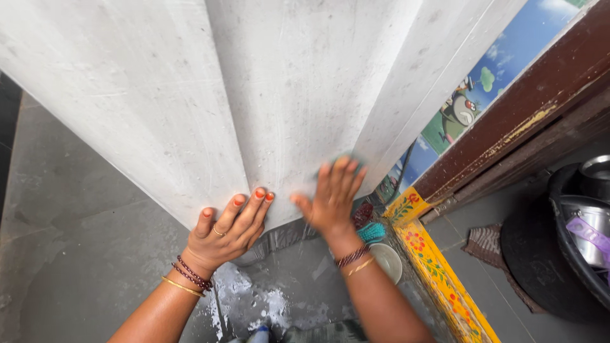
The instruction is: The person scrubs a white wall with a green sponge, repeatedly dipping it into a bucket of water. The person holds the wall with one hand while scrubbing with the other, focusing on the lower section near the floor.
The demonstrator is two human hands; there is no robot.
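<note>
Head view: left hand [230,227] pressed flat against the lower edge of a pale grey ridged wall panel [292,95], fingers together and slightly curled, holding nothing; orange-painted nails, a ring, dark bead bracelets and a gold bangle at the wrist. Right hand [333,197] spread wide on the same panel just to the right, fingers splayed, blurred; a greenish scrubbing pad [356,159] barely showing under the fingertips, too hidden to tell its shape. Below, wet grey floor [76,267] with white soapy foam [273,302] between the forearms. Near the right wrist, a teal brush [372,232] and a small pale bowl [387,262] on the floor. Further right, a yellow flower-painted threshold [438,273], a dark brown door frame [527,121], a cartoon-printed tile strip [467,105], and a black tub [581,241] with steel vessels.
</note>
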